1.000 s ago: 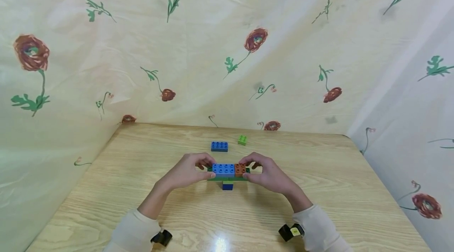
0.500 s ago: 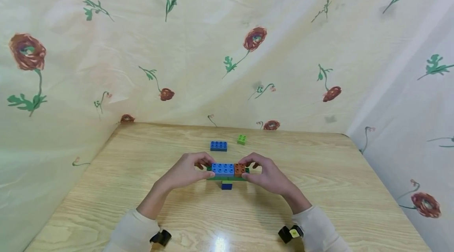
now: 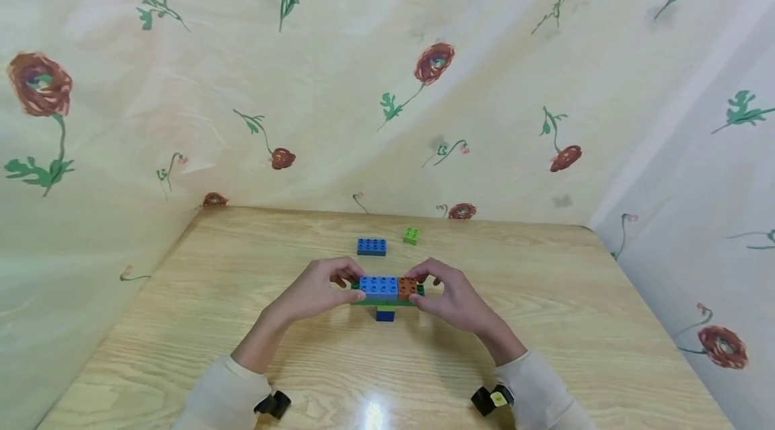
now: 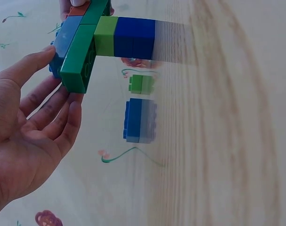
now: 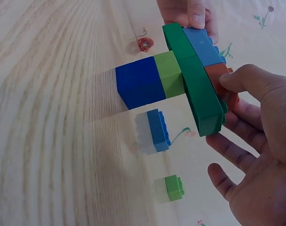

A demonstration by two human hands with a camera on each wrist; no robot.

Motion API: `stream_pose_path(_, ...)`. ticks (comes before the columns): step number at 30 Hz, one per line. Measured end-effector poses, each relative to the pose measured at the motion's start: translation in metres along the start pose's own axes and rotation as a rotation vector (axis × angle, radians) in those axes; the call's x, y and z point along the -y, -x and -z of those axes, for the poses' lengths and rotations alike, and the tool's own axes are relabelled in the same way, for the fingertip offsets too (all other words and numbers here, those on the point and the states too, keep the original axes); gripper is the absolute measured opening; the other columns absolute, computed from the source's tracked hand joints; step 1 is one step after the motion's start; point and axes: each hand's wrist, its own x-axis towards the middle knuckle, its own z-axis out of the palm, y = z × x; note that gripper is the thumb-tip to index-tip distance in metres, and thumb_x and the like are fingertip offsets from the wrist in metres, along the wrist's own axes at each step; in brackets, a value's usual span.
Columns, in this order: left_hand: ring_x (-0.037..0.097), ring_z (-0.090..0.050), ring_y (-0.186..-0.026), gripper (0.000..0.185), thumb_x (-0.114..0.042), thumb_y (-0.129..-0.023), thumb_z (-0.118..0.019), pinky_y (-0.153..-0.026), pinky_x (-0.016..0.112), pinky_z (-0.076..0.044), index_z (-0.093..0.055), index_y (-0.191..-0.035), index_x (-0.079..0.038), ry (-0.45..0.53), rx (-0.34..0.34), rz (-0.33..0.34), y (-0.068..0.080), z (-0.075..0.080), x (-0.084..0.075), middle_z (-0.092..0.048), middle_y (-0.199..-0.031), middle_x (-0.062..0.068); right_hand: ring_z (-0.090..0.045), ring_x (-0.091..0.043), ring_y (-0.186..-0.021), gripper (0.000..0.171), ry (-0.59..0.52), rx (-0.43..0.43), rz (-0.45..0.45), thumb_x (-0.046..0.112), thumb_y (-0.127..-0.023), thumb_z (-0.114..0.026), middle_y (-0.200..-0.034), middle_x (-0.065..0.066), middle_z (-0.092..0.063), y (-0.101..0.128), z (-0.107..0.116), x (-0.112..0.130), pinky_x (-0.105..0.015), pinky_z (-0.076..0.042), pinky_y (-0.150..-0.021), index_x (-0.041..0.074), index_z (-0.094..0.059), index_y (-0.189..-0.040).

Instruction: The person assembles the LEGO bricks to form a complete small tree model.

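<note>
Nothing much has moved since the earlier frames: our two hands still sit at the ends of the brick stack, and only the view has drifted a little. Our left hand (image 3: 317,292) pinches the left end of the stack (image 3: 387,293), thumb on the near side and fingers behind the blue brick (image 3: 379,287). Our right hand (image 3: 453,298) clamps the right end the same way, thumb by the orange brick (image 3: 408,287). Both bricks sit on a long green plate (image 5: 194,80), which rests on a light green brick (image 5: 169,74) and a dark blue brick (image 5: 139,87) standing on the wooden table (image 3: 545,322) near its middle. Behind the stack lie a loose blue brick (image 3: 371,246) and a small green brick (image 3: 411,235), well apart from our hands.
</note>
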Motion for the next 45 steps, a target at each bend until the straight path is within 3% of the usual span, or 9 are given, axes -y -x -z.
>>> stream_pose_path(12,0.014,-0.064,-0.104,0.025,-0.032,-0.093,-0.078,-0.093,0.032,-0.052,-0.071,-0.116,-0.023,-0.014,0.010,-0.012,0.000,0.001,0.002,-0.071,-0.109,-0.006,-0.058,-0.014,-0.104,0.031,-0.027,0.012,-0.051,0.022,-0.091,-0.080,-0.112,0.010,-0.070,0.001,-0.001,-0.004,-0.041,-0.045,-0.088,0.027,-0.069,-0.120)
stream_pose_path(34,0.013,-0.065,-0.105,0.029,-0.033,-0.093,-0.077,-0.094,0.033,-0.053,-0.071,-0.121,-0.023,-0.046,0.013,-0.020,0.000,0.002,-0.002,-0.072,-0.112,-0.007,-0.061,-0.021,-0.109,0.032,-0.058,0.030,-0.050,0.022,-0.091,-0.080,-0.116,0.006,-0.072,0.003,0.005,-0.006,-0.052,-0.048,-0.092,0.023,-0.069,-0.122)
stream_pose_path(40,0.015,-0.067,-0.107,0.030,-0.034,-0.094,-0.076,-0.095,0.037,-0.052,-0.071,-0.122,-0.021,-0.033,0.011,-0.040,0.002,0.013,-0.002,-0.074,-0.116,-0.001,-0.062,-0.019,-0.111,0.031,-0.058,0.048,-0.044,0.024,-0.092,-0.079,-0.118,0.006,-0.071,0.002,0.003,-0.011,-0.051,-0.048,-0.093,0.025,-0.069,-0.122)
stream_pose_path(45,0.014,-0.067,-0.103,0.023,-0.033,-0.098,-0.072,-0.092,0.034,-0.053,-0.072,-0.118,-0.021,-0.065,-0.020,-0.055,-0.008,0.031,0.001,-0.074,-0.111,-0.001,-0.062,-0.020,-0.111,0.032,-0.050,0.043,-0.042,0.023,-0.092,-0.079,-0.118,0.006,-0.071,0.002,0.004,-0.009,-0.050,-0.048,-0.093,0.025,-0.069,-0.122)
